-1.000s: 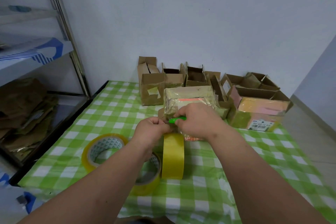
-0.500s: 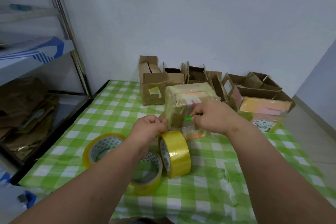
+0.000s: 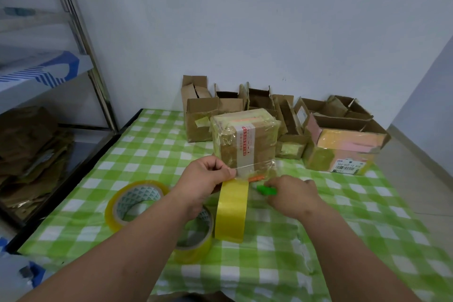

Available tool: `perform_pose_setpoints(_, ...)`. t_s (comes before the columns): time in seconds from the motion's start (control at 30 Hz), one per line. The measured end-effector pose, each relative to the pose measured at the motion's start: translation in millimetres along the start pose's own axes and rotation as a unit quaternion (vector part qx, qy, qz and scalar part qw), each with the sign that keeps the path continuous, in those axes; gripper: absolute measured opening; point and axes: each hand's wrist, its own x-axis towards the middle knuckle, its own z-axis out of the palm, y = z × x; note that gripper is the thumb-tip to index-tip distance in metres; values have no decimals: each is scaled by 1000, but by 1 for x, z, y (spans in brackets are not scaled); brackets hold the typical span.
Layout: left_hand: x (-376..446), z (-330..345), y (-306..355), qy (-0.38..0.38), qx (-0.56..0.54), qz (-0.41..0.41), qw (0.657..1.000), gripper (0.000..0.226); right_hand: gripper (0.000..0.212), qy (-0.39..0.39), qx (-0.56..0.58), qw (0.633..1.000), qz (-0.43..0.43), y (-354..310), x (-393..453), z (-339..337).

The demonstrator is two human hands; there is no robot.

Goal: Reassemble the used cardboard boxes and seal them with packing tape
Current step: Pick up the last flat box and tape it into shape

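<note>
A small cardboard box (image 3: 245, 140), wrapped in clear tape with a red-printed strip, stands on the green checked table (image 3: 343, 216). A thin strip of clear tape (image 3: 255, 166) stretches from its lower front toward the yellow tape roll (image 3: 230, 213), which stands on edge just in front. My left hand (image 3: 208, 179) grips the top of that roll and pinches the tape there. My right hand (image 3: 291, 196) is low over the table, right of the roll, and holds a small green cutter (image 3: 266, 190) pointing left toward the tape.
Two more tape rolls lie by my left forearm, one at the left (image 3: 137, 201) and one partly under the arm (image 3: 196, 243). Several open used boxes (image 3: 343, 147) line the back against the wall. A metal shelf (image 3: 85, 32) with flattened cardboard (image 3: 29, 154) stands left.
My right hand has come down from the box front to the table beside the roll, carrying the green cutter. The roll has turned edge-on to me, and the box now stands more upright.
</note>
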Motion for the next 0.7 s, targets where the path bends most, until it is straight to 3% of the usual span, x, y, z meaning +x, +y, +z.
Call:
perform_pose_setpoints(0.1,0,4,0,2,-4,1,1000,18,46,47,-12,999,-9,-1,2,10)
perform_pose_setpoints(0.17,1,6,0,4,-8,5,1000,17,35,99,171,980,-24,-8,1,6)
perform_pose_setpoints(0.23,0,7,0,2,-9,10,1000,17,22,68,432,898,-42,-22,-3,-1)
perform_pose_setpoints(0.27,0,9,-1,3,-2,13,1000,17,23,46,504,861,-54,-28,-5,-4)
perform_pose_setpoints(0.3,0,9,-1,7,7,18,1000,16,23,39,526,847,-68,-32,-6,-5)
perform_pose_setpoints(0.4,-1,8,0,31,15,18,999,15,21,56,507,855,-95,-37,-4,-3)
perform_pose_setpoints(0.47,0,6,1,70,85,49,993,22,23,67,488,865,-92,-38,-1,-4)
perform_pose_setpoints(0.53,-1,7,5,151,223,109,957,23,24,71,476,870,-105,-38,0,-8)
perform_pose_setpoints(0.6,-1,5,13,231,278,162,918,22,23,71,456,879,-122,-38,0,-13)
perform_pose_setpoints(0.7,16,-6,26,234,329,225,887,38,19,74,414,896,-140,-37,4,-19)
